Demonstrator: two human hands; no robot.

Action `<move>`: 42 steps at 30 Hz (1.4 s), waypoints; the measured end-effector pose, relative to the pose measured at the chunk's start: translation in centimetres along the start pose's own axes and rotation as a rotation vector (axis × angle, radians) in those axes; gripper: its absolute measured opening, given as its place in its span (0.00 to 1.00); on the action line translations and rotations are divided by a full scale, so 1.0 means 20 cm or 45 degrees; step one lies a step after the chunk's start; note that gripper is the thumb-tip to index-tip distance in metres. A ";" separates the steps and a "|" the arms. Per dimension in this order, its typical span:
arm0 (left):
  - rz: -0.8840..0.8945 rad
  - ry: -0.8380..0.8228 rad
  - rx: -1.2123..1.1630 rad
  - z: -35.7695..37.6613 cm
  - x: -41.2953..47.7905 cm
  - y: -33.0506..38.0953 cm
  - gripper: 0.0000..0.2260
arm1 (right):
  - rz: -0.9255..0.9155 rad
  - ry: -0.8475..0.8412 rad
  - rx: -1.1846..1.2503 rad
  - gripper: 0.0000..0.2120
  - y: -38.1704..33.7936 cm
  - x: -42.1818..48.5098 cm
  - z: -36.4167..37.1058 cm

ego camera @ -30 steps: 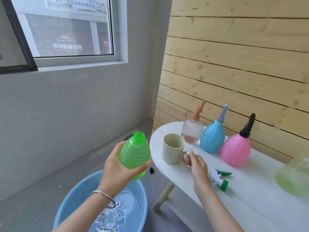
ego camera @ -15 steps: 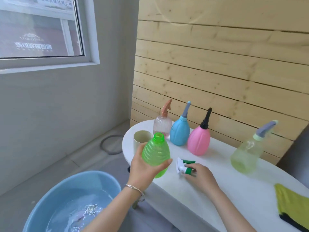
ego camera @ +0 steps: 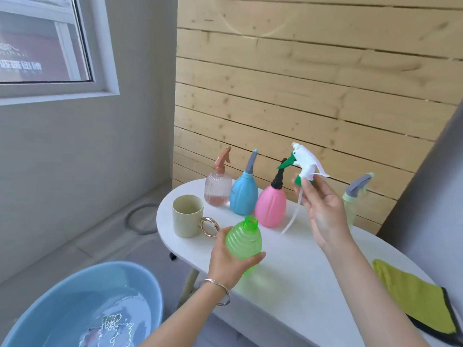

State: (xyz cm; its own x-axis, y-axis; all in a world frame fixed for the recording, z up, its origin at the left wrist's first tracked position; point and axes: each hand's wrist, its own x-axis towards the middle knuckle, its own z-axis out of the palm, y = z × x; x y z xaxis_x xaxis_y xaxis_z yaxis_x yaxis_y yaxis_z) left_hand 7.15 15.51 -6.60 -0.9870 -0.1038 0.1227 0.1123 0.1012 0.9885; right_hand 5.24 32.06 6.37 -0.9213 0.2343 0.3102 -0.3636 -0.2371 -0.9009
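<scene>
My left hand (ego camera: pixel 229 262) grips a ribbed green bottle (ego camera: pixel 243 240) with its neck uncapped, held upright over the near edge of the white table (ego camera: pixel 288 284). My right hand (ego camera: pixel 322 209) holds a white and green spray head (ego camera: pixel 307 164) up in the air, above and to the right of the bottle. Its thin white tube (ego camera: pixel 292 220) hangs down toward the table.
On the table stand a beige mug (ego camera: pixel 187 216) with a gold handle, a clear pink sprayer (ego camera: pixel 218 187), a blue sprayer (ego camera: pixel 243 195), a pink sprayer (ego camera: pixel 271 205) and a pale green sprayer (ego camera: pixel 352 196). A yellow cloth (ego camera: pixel 413 296) lies at right. A blue basin (ego camera: pixel 82 309) of water sits on the floor.
My right hand picked the spray head up off the table and raised it. My left hand brought the green bottle from over the basin to the table's edge.
</scene>
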 end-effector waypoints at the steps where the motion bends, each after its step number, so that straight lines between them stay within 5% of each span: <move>1: -0.003 -0.008 -0.001 0.02 0.00 -0.01 0.32 | 0.002 -0.007 0.081 0.15 -0.04 -0.01 0.02; 6: -0.020 -0.038 0.020 0.05 -0.02 -0.06 0.33 | 0.023 -0.085 0.276 0.06 -0.13 -0.06 0.07; 14: -0.038 -0.029 0.010 0.07 -0.02 -0.09 0.35 | -0.081 -0.108 0.257 0.12 -0.07 -0.08 0.13; 19: -0.005 -0.042 0.021 0.06 -0.02 -0.10 0.32 | -0.098 -0.175 0.130 0.26 -0.01 -0.08 0.18; 25: 0.009 -0.053 0.036 0.06 -0.02 -0.10 0.33 | 0.049 -0.320 -0.011 0.16 0.15 -0.12 0.18; 33: -0.002 -0.163 0.032 0.03 0.01 -0.10 0.36 | 0.268 -0.581 -0.369 0.15 0.31 -0.16 0.01; 42: -0.006 -0.270 0.115 -0.01 0.01 -0.12 0.39 | 0.245 -0.663 -0.658 0.12 0.31 -0.12 0.00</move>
State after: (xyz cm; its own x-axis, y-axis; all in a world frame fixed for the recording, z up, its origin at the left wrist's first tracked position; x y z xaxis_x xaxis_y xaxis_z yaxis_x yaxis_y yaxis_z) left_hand 6.61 15.06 -9.00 -0.9907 0.1050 0.0870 0.1059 0.1907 0.9759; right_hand 5.15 30.03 0.13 -0.9545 -0.2723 0.1213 -0.1976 0.2731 -0.9415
